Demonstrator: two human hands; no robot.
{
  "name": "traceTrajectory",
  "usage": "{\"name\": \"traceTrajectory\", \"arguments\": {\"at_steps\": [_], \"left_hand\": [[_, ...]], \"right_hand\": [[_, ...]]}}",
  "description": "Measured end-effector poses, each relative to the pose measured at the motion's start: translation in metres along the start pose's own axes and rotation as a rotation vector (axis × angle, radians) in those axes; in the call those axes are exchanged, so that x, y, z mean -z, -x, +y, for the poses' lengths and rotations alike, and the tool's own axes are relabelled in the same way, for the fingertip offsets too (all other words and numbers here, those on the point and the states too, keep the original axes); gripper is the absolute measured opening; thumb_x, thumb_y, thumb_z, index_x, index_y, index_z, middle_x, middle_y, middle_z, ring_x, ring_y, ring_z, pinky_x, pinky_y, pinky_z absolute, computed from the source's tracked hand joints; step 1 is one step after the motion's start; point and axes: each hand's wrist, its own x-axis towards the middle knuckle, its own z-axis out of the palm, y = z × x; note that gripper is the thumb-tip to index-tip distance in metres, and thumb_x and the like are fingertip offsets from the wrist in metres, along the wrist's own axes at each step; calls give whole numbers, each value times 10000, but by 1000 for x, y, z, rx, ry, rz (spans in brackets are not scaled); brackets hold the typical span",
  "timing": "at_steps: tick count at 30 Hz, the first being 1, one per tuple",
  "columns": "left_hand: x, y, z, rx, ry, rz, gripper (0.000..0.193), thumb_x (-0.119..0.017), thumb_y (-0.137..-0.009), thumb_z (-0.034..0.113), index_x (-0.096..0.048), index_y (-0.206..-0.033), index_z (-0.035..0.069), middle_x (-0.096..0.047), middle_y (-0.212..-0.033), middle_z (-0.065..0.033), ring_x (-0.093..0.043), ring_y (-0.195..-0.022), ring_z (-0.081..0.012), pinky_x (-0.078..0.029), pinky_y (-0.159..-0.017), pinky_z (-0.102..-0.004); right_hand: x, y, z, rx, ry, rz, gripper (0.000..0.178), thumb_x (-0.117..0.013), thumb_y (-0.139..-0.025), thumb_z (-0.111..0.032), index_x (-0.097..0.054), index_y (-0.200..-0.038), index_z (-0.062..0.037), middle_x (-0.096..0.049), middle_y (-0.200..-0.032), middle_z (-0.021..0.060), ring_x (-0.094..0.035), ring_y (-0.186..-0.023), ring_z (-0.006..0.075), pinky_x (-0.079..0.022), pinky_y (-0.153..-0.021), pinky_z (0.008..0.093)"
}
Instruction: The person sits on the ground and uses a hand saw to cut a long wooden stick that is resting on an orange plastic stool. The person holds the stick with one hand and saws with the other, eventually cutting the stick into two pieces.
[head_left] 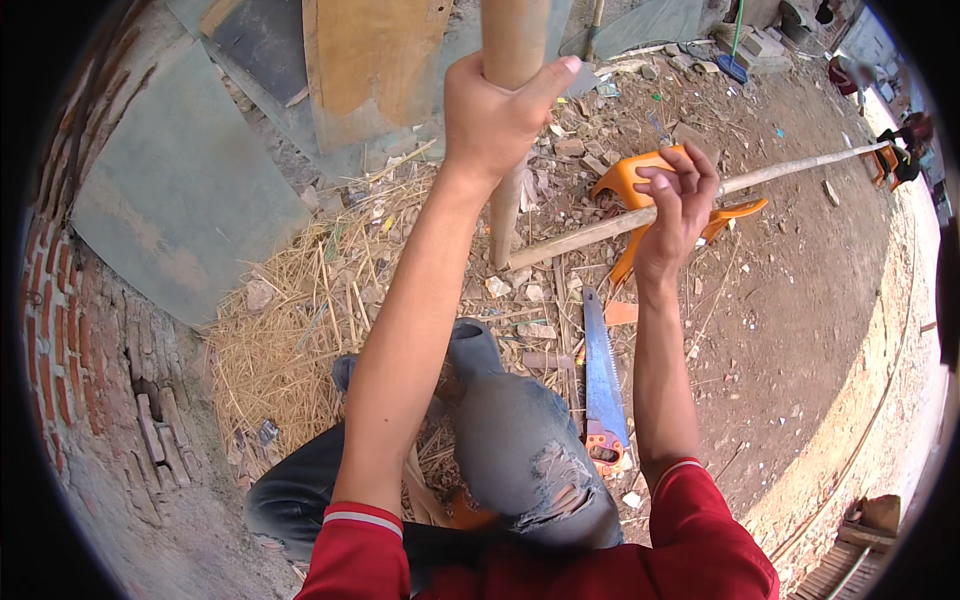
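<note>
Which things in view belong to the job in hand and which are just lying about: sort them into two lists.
Likely in the job:
- upright wooden pole, gripped by the left hand
- long pole, behind the right hand; contact unclear
- handsaw on the ground
- orange plastic stool, perhaps

Apparently just lying about:
- loose straw
- leaning grey sheet
- blue-headed tool with green handle

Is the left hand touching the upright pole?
Touching: the head view shows the left hand gripping the upright pole, the wood sitting in the crook of its thumb.
</note>
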Motion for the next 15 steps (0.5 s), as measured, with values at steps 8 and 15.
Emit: {"name": "traceTrajectory", "arguments": {"at_steps": [8, 15], "left_hand": [[-114, 50, -43, -161, -545, -554, 861, -843, -819, 476, -466, -1452, 30, -614, -1287, -231, -613, -1251, -355, -495, -1064, -458], [49, 115, -98, 133, -527, -421, 782, -835, -878, 354, -453, -1491, 55, -519, -1422, -193, -566, -1327, -301, -495, -1087, -446]], "right_hand": [[46, -93, -116, 84, 432, 20, 689, -762, -956, -178, -325, -1437, 52, -626, -1178, 206, -701, -1053, 249, -572, -905, 370], [297, -38, -12, -53, 482, 589, 441, -740, -928, -97, -509, -1252, 91, -666, -999, 150, -714, -868, 241, -590, -814, 377]]}}
